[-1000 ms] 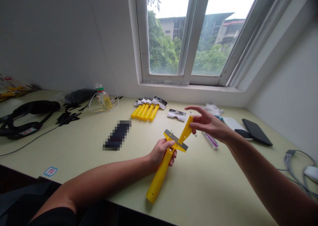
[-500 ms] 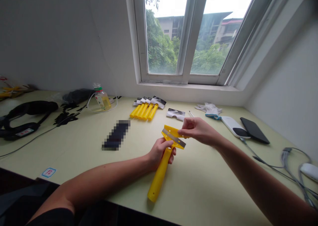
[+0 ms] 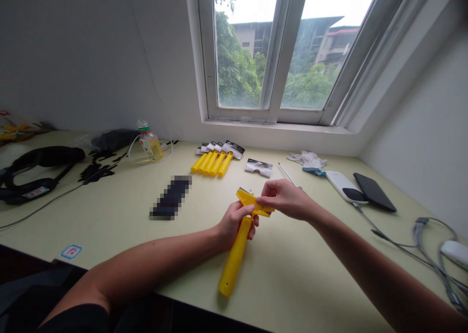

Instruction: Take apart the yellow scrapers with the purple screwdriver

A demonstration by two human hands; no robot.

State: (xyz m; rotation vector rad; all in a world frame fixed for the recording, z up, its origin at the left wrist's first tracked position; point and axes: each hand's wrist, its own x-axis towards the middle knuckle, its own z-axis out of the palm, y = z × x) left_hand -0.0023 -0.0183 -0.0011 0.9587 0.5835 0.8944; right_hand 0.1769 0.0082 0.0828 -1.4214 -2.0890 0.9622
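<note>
My left hand (image 3: 234,223) is closed around the neck of a yellow scraper (image 3: 234,262), its thumb on the head. The ribbed handle slants down toward the table's front edge. Over the scraper's head lies a flat yellow cover plate (image 3: 250,201), pinched at its right end by my right hand (image 3: 280,199). Only slivers of the metal blade (image 3: 243,190) show past the plate's edges. Just behind the head, a few tiny screws (image 3: 251,191) rest on the table. A screwdriver (image 3: 287,173) lies beyond my right hand, partly hidden by it.
Several packaged yellow scrapers (image 3: 212,162) lie in a row at the back, beside a loose card (image 3: 259,167). A pixelated dark object (image 3: 171,197) is left of my hands. White gloves (image 3: 310,161), a white device (image 3: 345,186), a black slab (image 3: 375,191) and cables (image 3: 420,235) occupy the right.
My right hand has brought the yellow plate down and toward me, from behind the blade onto it, covering most of the blade. The screws and more of the screwdriver now show.
</note>
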